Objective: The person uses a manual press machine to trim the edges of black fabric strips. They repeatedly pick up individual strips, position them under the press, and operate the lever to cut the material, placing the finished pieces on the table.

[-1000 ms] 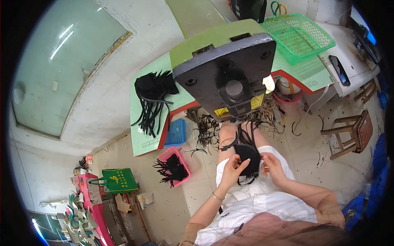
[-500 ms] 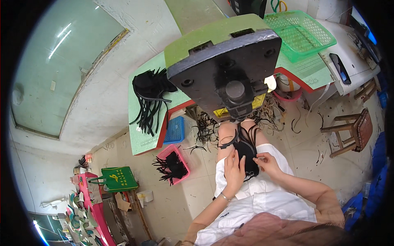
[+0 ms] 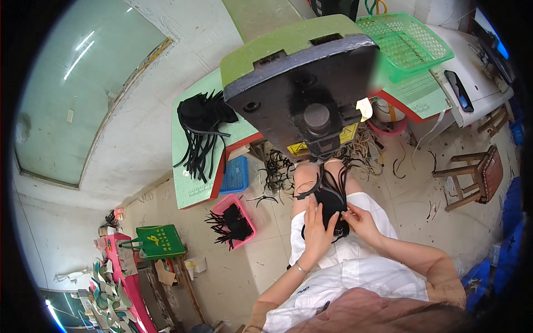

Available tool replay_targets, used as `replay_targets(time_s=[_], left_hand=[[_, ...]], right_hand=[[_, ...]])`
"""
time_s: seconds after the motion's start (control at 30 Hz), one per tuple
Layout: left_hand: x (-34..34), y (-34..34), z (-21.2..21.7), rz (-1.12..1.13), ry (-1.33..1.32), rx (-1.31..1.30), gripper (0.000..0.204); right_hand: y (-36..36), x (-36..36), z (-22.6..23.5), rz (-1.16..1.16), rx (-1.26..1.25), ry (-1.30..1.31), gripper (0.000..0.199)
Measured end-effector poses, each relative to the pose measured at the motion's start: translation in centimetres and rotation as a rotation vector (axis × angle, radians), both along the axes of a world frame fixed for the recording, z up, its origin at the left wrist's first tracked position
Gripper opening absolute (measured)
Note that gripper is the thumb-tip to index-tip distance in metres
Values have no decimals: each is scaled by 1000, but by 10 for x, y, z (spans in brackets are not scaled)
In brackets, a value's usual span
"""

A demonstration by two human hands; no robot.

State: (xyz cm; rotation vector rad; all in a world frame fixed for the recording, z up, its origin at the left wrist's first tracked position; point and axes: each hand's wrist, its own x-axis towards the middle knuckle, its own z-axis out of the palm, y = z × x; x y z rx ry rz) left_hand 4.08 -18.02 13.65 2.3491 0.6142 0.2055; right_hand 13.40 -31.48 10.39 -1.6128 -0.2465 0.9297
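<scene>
On my lap lies a black piece (image 3: 331, 204), perhaps a shoe upper, with several long thin straps (image 3: 335, 176) fanning out beyond my knees. My left hand (image 3: 318, 232) rests along its left side, fingers stretched and lying on it, thumb spread apart over its surface. At the right edge, my right hand (image 3: 362, 223) is closed in a pinch on the piece between thumb and fingertips. What sits right under the fingers is too small to make out.
A green press machine head (image 3: 300, 77) looms ahead over the green worktable (image 3: 186, 166), where black strapped pieces (image 3: 202, 130) are heaped. A pink basket (image 3: 247, 240) stands left on the floor, a blue basket (image 3: 235, 175) behind it. At right are a green basket (image 3: 388, 69) and wooden stool (image 3: 474, 177).
My left hand's fingers have shifted slightly left, and its thumb is spread wider over the black piece. My right hand stays pinched at the right edge, slightly closer in.
</scene>
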Motion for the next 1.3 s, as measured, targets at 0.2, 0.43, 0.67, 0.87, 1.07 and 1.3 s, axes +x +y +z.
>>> replay_targets(time_s=[0.2, 0.43, 0.67, 0.87, 1.07, 1.3], left_hand=[[-5, -1, -12, 0, 63, -306, 64], [-10, -9, -14, -67, -48, 78, 65], [-5, 2, -10, 167, 11, -629, 43], [22, 23, 80, -17, -203, -853, 28], [69, 29, 124, -45, -343, -343, 19], [83, 48, 128, -15, -394, -841, 25]], right_hand=[[-3, -8, 4, 168, -103, -218, 59], [-7, -13, 16, 204, -113, -182, 64], [-19, -14, 19, 97, 36, 119, 51], [-23, 48, 53, 115, 230, 690, 41], [-1, 94, 121, 297, 420, 379, 33], [-2, 126, 174, 249, 124, -162, 21]])
